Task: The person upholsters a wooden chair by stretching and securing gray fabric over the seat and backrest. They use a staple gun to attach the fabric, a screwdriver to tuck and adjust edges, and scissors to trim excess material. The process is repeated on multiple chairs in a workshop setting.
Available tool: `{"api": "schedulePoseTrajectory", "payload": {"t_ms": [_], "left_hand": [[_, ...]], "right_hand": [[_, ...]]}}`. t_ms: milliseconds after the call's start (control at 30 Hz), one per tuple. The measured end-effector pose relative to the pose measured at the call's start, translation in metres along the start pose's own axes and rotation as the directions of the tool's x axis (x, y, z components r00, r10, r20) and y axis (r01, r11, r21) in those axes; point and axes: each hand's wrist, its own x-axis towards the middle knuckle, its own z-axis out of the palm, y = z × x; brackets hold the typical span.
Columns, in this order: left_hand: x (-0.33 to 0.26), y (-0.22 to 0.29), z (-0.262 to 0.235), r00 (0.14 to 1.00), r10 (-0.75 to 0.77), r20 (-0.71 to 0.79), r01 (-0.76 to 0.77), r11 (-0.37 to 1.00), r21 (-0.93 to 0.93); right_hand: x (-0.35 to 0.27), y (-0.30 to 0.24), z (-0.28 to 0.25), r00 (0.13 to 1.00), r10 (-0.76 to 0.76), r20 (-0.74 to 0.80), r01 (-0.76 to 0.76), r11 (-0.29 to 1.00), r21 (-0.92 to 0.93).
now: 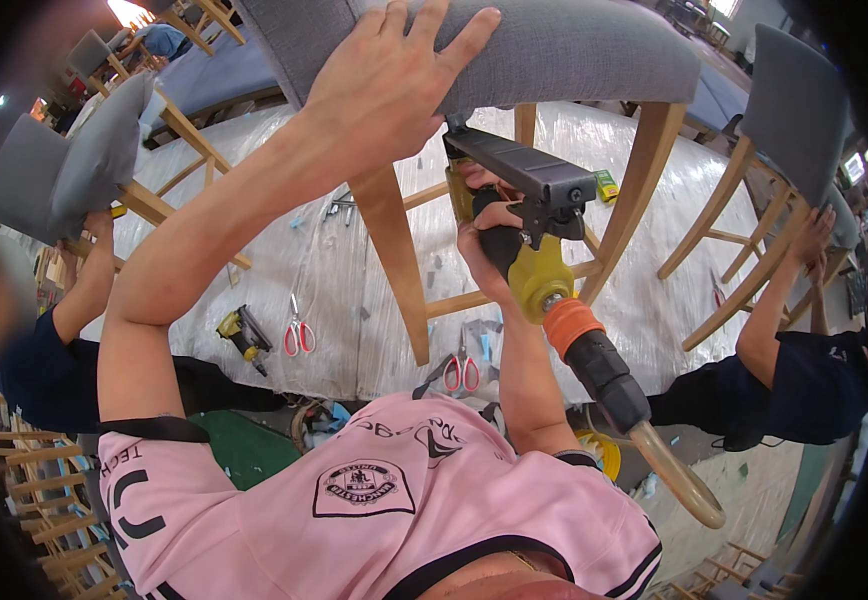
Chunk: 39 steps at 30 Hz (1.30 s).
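A chair with a grey fabric seat (574, 50) and light wooden legs stands in front of me, raised close to the camera. My left hand (384, 75) rests on its upholstery, fingers spread over the fabric near the seat's corner. In my right hand (484, 235) is a yellow-green and black pneumatic staple gun (539, 275), fingers wrapped round its grip. Its nose is at the lower edge of the seat, just below my left hand; whether it touches is hard to tell. An air hose (679, 475) runs from its orange and black coupling.
On the plastic-covered table (334, 265) lie another staple gun (244, 338), red-handled scissors (299, 330) and a second pair of scissors (461, 370). Co-workers at left and right handle a grey chair (64, 175) and another grey chair (794, 120). Wooden frames (59, 500) stand at lower left.
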Motion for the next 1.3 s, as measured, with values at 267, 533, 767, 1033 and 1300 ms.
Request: {"api": "schedulePoseTrajectory", "payload": {"t_ms": [267, 533, 767, 1033, 1300], "left_hand": [[-0.002, 0.007, -0.010, 0.995, 0.002, 0.099, 0.004, 0.998, -0.062], [-0.010, 0.011, -0.034, 0.985, 0.097, 0.142, -0.092, 0.995, -0.037], [0.004, -0.014, -0.065, 0.920, 0.184, 0.346, -0.010, 0.894, -0.449], [-0.025, -0.052, -0.005, 0.595, -0.601, -0.534, 0.135, 0.730, -0.670], [-0.057, 0.011, 0.108, 0.367, -0.920, -0.139, 0.080, 0.180, -0.981]], "right_hand": [[0.002, -0.004, 0.004, 0.965, -0.246, -0.090, 0.243, 0.969, -0.050], [-0.026, -0.011, 0.004, 0.999, -0.045, -0.021, 0.047, 0.990, 0.133], [-0.026, -0.002, -0.004, 0.991, -0.132, 0.001, 0.131, 0.979, 0.155], [-0.154, 0.088, -0.064, 0.930, 0.295, -0.220, -0.232, 0.934, 0.272], [-0.299, 0.179, -0.164, 0.257, 0.932, -0.256, -0.603, 0.362, 0.711]]}}
